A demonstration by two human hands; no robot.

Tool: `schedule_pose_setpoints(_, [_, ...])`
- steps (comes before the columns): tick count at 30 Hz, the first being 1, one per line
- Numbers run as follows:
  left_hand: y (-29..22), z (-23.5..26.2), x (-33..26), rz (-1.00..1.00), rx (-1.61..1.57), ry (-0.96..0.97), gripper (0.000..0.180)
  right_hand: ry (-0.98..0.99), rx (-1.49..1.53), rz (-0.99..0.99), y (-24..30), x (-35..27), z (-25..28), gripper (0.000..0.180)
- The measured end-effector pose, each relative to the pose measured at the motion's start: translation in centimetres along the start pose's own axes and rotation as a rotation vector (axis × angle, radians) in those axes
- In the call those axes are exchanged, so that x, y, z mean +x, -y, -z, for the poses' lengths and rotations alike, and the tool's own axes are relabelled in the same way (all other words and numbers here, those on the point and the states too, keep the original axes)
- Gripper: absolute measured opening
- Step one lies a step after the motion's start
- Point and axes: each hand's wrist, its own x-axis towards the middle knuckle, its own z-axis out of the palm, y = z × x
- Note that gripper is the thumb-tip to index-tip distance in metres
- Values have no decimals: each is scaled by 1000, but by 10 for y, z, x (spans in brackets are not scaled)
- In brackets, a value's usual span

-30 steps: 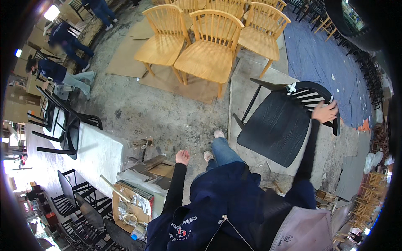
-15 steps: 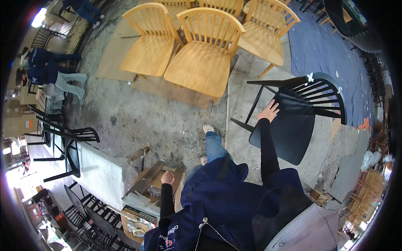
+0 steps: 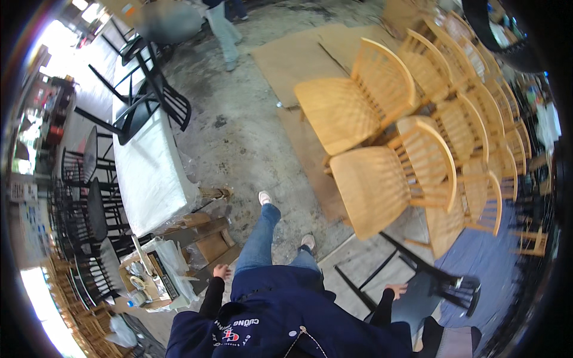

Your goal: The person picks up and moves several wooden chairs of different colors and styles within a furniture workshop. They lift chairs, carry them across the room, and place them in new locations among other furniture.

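My left hand hangs beside my left thigh with loosely bent fingers and nothing visible in it. Close to it is a wooden frame or crate. On my right, my right hand has its fingers stretched out at the edge of a black chair's seat; whether it touches the seat is hard to tell. The black chair is tipped over, its legs pointing away to the left and its spindle back toward the right. My forearm and body cover part of it.
Several light wooden chairs stand packed together ahead on the right, partly on brown cardboard. A black chair lies on a white-covered table at left. Nearby sits a box of supplies. A person's legs show far off.
My view has swung left, so the light chairs and the black chair now appear farther right. My right hand has shifted from the middle of the black seat to its edge. My feet have moved.
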Motion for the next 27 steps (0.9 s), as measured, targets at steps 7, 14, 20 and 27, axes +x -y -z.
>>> schedule_pose_setpoints(7, [-78,-27,100,38,355,50,43,222,21,591,225,-72,9,58])
schedule_pose_setpoints(14, [-479,-93,217,-275,-498,103,31,764,861,760,493,-189,103,28])
schedule_pose_setpoints(20, [-757,-135,239,-737,-222,251,27,720,1527,574,627,-177,250,13])
schedule_pose_setpoints(27, [-856,-178,325,-285,-314,290,13,583,1031,558,848,-161,343,14])
